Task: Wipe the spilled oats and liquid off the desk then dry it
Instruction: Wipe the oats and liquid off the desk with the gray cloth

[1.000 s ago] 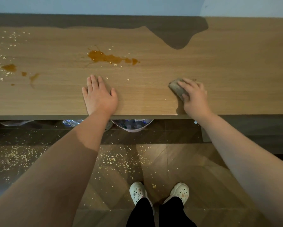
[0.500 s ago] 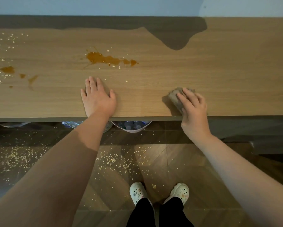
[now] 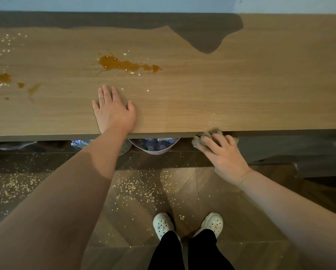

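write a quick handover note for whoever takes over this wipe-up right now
Left hand: flat on the desk near its front edge, holding nothing.
Right hand: grips the cloth at the desk's front edge.
Done: a wet streak just above the cloth; no oats show on the desk's right part.
Left: brown puddle mid-desk, smaller patches and oats at far left, then drying. Floor oats lie below.

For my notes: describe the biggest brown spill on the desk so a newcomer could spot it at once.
On the long wooden desk, find the left hand lying flat near the front edge. Beyond its fingertips lies the brown puddle, stretched sideways with a few oats in it. Unlike the smaller brown spots at the desk's far left, it is one long connected splash.
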`<action>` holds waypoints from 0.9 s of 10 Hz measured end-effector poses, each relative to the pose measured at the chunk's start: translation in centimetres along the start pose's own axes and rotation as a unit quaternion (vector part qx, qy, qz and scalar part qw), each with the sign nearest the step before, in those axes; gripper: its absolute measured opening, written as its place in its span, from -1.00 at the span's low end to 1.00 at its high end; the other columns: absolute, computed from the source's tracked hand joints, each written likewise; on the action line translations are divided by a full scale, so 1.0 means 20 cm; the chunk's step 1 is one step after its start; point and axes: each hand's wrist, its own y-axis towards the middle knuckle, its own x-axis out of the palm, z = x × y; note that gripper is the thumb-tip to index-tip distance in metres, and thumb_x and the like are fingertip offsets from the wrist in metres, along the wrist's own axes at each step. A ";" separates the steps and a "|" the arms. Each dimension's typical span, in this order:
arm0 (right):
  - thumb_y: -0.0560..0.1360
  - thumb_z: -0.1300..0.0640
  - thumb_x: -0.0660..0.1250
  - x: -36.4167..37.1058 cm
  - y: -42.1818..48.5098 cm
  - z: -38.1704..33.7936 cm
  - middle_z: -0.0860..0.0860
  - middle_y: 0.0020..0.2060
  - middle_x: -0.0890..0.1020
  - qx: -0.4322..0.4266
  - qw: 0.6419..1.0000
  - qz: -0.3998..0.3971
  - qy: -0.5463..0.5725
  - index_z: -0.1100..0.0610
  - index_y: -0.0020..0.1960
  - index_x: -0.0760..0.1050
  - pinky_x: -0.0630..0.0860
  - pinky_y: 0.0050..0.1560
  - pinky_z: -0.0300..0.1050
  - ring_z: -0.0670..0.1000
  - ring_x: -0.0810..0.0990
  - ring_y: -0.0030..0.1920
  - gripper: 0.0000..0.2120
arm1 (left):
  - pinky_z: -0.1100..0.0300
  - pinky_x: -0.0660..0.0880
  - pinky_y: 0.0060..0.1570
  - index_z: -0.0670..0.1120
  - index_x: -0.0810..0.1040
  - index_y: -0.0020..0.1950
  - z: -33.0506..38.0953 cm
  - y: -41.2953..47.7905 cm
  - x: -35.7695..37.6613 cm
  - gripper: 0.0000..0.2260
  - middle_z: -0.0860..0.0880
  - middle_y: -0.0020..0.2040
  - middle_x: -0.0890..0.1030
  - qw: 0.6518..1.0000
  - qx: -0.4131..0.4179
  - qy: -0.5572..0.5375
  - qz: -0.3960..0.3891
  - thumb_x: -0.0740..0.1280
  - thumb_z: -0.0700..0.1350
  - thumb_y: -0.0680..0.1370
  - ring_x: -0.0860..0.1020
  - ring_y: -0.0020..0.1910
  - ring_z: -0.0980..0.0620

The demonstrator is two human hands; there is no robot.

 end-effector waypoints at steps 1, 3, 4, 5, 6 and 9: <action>0.06 0.40 0.59 0.01 -0.11 -0.02 0.17 0.13 0.58 0.052 0.992 -0.112 0.008 0.20 0.15 0.62 0.54 0.01 0.23 0.25 0.50 0.12 -0.35 | -0.06 -0.13 0.54 -0.16 -0.04 0.60 0.00 0.00 0.00 -0.40 -0.14 0.61 -0.07 1.000 0.002 0.001 -0.002 -0.01 0.11 0.64 -0.13 0.59 -0.06; 0.26 0.37 0.26 -0.13 0.05 -0.10 0.20 0.17 0.55 0.022 0.998 0.028 0.054 0.24 0.24 0.54 0.31 0.07 0.14 0.23 0.37 0.17 -0.47 | -0.06 -0.13 0.54 -0.16 -0.06 0.60 0.00 0.00 0.00 -0.40 -0.14 0.61 -0.08 1.000 0.008 0.009 -0.001 -0.03 0.11 0.65 -0.13 0.58 -0.07; 0.17 0.45 0.40 -0.16 0.12 -0.06 0.20 0.15 0.57 0.065 0.996 0.012 0.055 0.22 0.21 0.57 0.35 0.05 0.13 0.23 0.37 0.14 -0.40 | -0.06 -0.13 0.54 -0.16 -0.06 0.60 0.00 -0.01 0.00 -0.40 -0.14 0.61 -0.08 1.000 0.008 0.008 -0.002 -0.02 0.11 0.65 -0.13 0.58 -0.07; 0.19 0.42 0.42 -0.23 0.15 -0.04 0.17 0.15 0.57 -0.002 0.993 0.019 0.116 0.20 0.18 0.58 0.41 -0.01 0.08 0.21 0.43 0.13 -0.44 | -0.06 -0.12 0.54 -0.16 -0.05 0.60 0.00 0.00 0.00 -0.40 -0.15 0.61 -0.08 1.000 0.008 0.010 -0.001 -0.03 0.11 0.65 -0.13 0.58 -0.07; 0.32 0.40 0.28 -0.35 0.32 0.00 0.20 0.22 0.51 0.069 0.980 0.090 0.162 0.22 0.26 0.52 0.39 0.06 0.05 0.20 0.39 0.16 -0.50 | -0.07 -0.12 0.54 -0.16 -0.06 0.60 0.00 0.00 0.00 -0.40 -0.15 0.61 -0.08 1.000 0.008 0.015 -0.001 -0.03 0.11 0.65 -0.13 0.58 -0.08; 0.65 -0.08 0.03 -0.10 0.65 0.30 0.08 0.56 0.17 0.337 0.929 -0.078 0.128 -0.05 0.55 0.19 -0.02 0.52 0.26 0.19 0.09 0.54 -0.53 | -0.08 -0.12 0.53 -0.14 -0.04 0.60 0.00 0.01 0.01 -0.39 -0.15 0.61 -0.07 1.000 0.006 0.019 0.004 -0.02 0.12 0.63 -0.12 0.58 -0.09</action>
